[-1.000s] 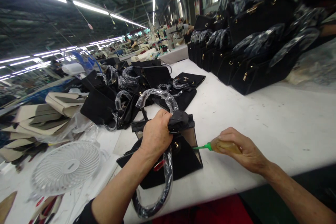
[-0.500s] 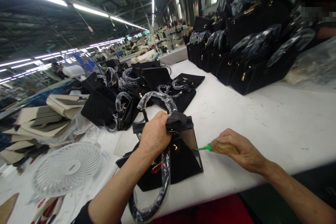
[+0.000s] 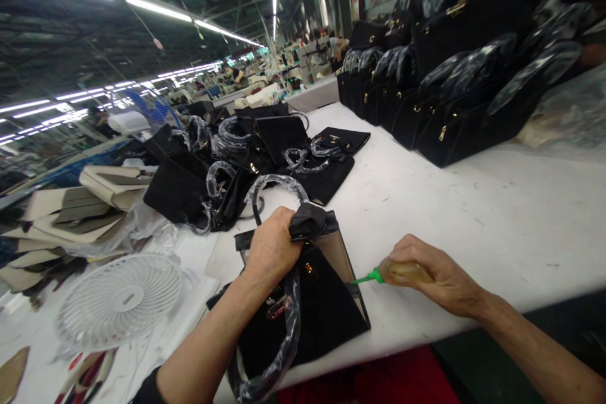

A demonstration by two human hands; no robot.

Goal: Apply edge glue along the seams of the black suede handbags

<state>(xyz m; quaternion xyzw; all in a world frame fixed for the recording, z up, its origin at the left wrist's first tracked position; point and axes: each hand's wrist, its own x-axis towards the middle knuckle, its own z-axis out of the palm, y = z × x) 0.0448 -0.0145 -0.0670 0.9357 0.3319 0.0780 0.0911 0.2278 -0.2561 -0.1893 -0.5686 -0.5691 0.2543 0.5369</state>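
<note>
A black handbag (image 3: 326, 309) lies on the white table at the front, its plastic-wrapped handles (image 3: 293, 322) looping over it. My left hand (image 3: 274, 241) is closed on bunched black lining (image 3: 307, 221) at the bag's upper part. My right hand (image 3: 433, 271) grips a yellowish glue bottle (image 3: 407, 273) with a green nozzle (image 3: 367, 278). The nozzle points left, its tip at the bag's pale inner side edge (image 3: 338, 255); whether it touches I cannot tell. The fingertips of my left hand are partly hidden by the lining.
Black handbags (image 3: 175, 196) are heaped behind, left of centre. More stand in rows (image 3: 407, 107) at the back right. A white fan (image 3: 123, 303) lies at the left, with scissors (image 3: 89, 379) below it and beige bag pieces (image 3: 71, 214) behind. The table's front edge runs below the bag.
The handbag has shifted slightly toward me, with my left hand a little to the left. The nozzle tip has moved slightly lower along the bag's side edge.
</note>
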